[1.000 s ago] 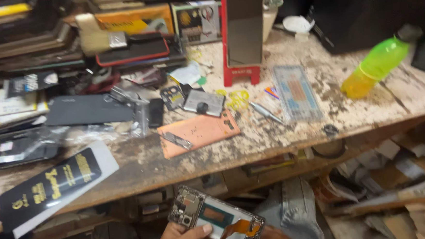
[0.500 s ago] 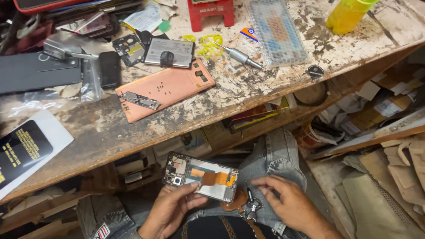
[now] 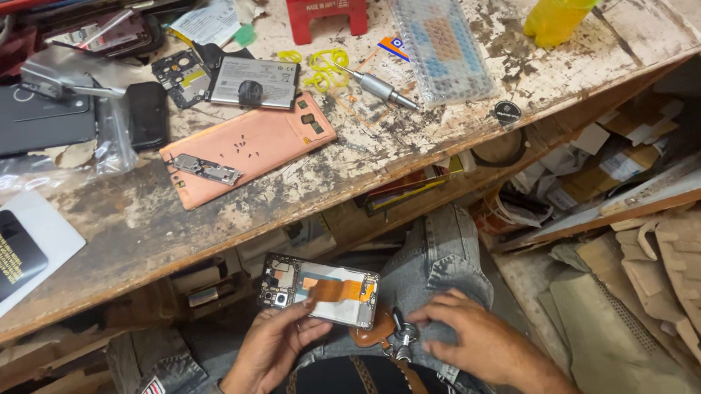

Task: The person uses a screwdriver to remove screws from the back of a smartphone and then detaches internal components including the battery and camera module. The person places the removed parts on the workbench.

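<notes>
Left hand [image 3: 272, 354]: gripping an opened phone body [image 3: 320, 289] by its lower edge, internals and an orange flex strip facing up, held above the lap in denim. Right hand [image 3: 474, 340]: fingers curled down flat on the denim knee, gripping nothing that can be made out, just beside a bunch of keys [image 3: 395, 335] lying between the hands. Beyond the hands, on the worn tabletop [image 3: 128, 225]: a copper-coloured back cover [image 3: 248, 146] with small screws on it, a screwdriver [image 3: 377, 85], a yellow-green bottle [image 3: 570, 1].
</notes>
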